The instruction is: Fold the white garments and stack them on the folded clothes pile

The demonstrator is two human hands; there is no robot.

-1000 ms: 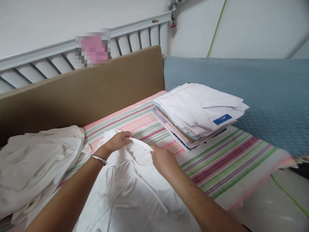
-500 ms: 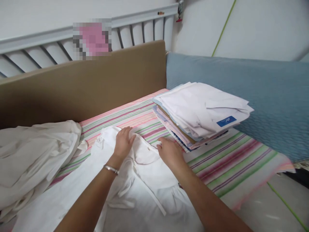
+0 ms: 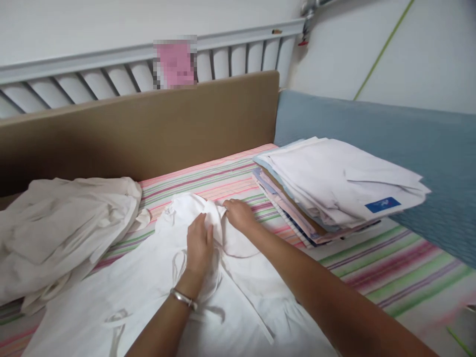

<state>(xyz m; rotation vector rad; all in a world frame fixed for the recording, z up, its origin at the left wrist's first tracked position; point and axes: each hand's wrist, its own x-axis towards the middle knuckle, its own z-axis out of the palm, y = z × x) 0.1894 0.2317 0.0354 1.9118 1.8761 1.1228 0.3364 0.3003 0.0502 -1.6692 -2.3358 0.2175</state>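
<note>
A white garment point(image 3: 148, 272) with thin cloth ties is spread on the striped cover in front of me. My right hand point(image 3: 239, 214) pinches the garment's upper edge near its neckline, where the fabric is lifted in a fold. Just left of it, my left hand point(image 3: 200, 243) lies on the bunched cloth, fingers stretched and thumb slightly apart; a silver bangle point(image 3: 183, 299) circles that wrist. One long tie point(image 3: 247, 307) trails down to the right from beneath the hands. The fabric under the left palm is hidden.
At the right stands a stack of folded clothes point(image 3: 334, 178), a white piece with a blue label on top. Another white garment point(image 3: 70, 228) lies heaped at the left. Behind are a brown board point(image 3: 148, 129), a blue padded panel point(image 3: 372, 124) and a white radiator point(image 3: 238, 57).
My left hand has come down from the garment's top edge onto the cloth. My right hand has moved up and inward with the edge, folding it over. The camera view has shifted left.
</note>
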